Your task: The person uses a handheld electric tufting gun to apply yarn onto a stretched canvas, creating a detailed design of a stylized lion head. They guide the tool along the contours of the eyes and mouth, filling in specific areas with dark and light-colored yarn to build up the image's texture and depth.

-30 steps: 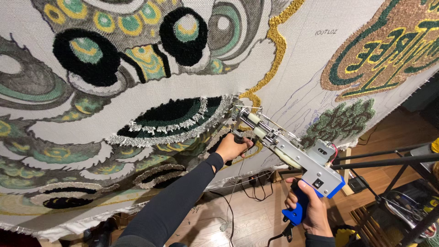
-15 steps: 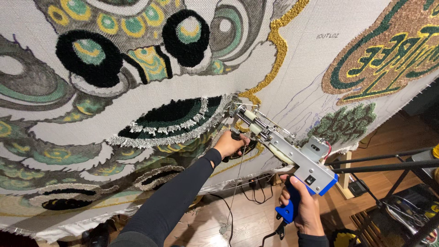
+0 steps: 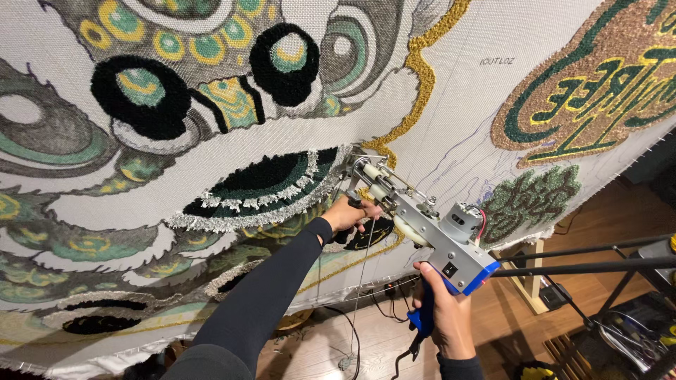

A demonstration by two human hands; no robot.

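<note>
A metal tufting gun (image 3: 422, 225) with a blue grip presses its tip against a large stretched white cloth (image 3: 458, 91) that bears tufted green, black, yellow and grey patterns. My left hand (image 3: 348, 214), in a black sleeve, grips the gun's front handle close to the cloth. My right hand (image 3: 443, 317) holds the blue rear grip lower down. The gun's tip (image 3: 359, 165) meets the cloth where a black and white tufted shape joins a gold outline (image 3: 415, 77). A thin yarn strand runs from the gun toward the floor.
A dark metal bar (image 3: 584, 267) crosses at the right. Cables (image 3: 352, 338) lie on the wooden floor (image 3: 521, 331) under the cloth's lower edge. A pale wooden frame leg (image 3: 535, 281) and dark items stand at the lower right.
The gun and both hands have shifted slightly along the cloth; the view has tilted a little. Both hands keep their grip.
</note>
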